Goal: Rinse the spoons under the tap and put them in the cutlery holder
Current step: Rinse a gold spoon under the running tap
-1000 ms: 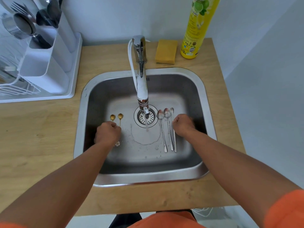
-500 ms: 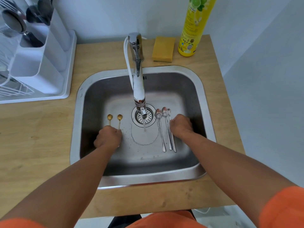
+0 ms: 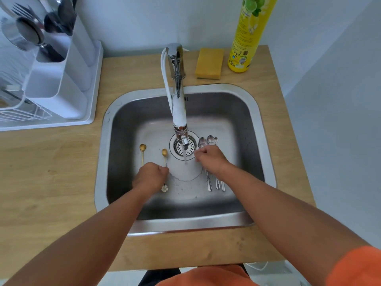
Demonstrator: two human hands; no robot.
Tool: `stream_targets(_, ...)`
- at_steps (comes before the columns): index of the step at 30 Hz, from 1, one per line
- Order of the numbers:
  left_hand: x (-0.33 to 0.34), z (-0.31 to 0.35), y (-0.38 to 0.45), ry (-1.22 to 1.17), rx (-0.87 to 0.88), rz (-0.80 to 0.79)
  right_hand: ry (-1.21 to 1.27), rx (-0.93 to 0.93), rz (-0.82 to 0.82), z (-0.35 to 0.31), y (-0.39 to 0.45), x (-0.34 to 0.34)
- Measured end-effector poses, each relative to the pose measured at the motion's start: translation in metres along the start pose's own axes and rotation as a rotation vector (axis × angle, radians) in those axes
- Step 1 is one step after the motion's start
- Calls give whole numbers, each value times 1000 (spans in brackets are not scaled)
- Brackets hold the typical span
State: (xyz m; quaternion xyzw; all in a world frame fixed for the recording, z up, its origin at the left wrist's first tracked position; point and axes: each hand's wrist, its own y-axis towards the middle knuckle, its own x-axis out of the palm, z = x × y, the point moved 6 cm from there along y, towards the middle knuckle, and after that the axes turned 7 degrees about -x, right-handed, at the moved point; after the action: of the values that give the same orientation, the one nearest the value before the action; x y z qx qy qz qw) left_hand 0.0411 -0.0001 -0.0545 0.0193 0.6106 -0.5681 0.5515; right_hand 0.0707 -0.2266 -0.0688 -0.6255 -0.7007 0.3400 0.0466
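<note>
Two small gold spoons lie at the sink's left; the left gold spoon (image 3: 142, 148) runs under my left hand (image 3: 151, 176). That hand is closed on the handle of the right gold spoon (image 3: 164, 153), whose flower end sticks out below the fist. Three silver spoons (image 3: 209, 140) lie bunched right of the drain, and my right hand (image 3: 210, 159) is curled over their middles, its fingers beside the water stream. The tap (image 3: 179, 112) runs a thin stream onto the sink floor. The white cutlery holder (image 3: 57, 87) stands far left with cutlery in it.
The steel sink (image 3: 103, 162) is set in a wooden counter. A white dish rack (image 3: 18, 114) holds the cutlery holder. A yellow sponge (image 3: 209, 64) and a yellow bottle (image 3: 247, 36) stand behind the sink. The drain strainer (image 3: 190, 144) sits under the spout.
The right gold spoon has slid right, away from its neighbour. My right hand has moved left toward the stream, and the silver spoons are bunched closer.
</note>
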Motion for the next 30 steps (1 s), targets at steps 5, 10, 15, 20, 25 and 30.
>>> stream_targets(5, 8, 14, -21, -66, 54, -41, 122, 76, -181, -5, -2, 28)
stream_targets(10, 17, 29, -37, -37, 147, -51, 148, 89, -209, -4, -8, 39)
stream_targets(15, 23, 33, -43, -87, 182, -68, 115, 31, -165, 2, -10, 31)
stream_targets(20, 8, 35, -33, -248, 176, 18, 103, -11, -114, 7, -13, 15)
stream_targets(25, 0, 53, -24, -363, 246, 5, 117, -43, -167, 6, -19, 13)
stream_targets(30, 4, 62, -20, -426, 266, -14, 108, -100, -195, 1, -24, 11)
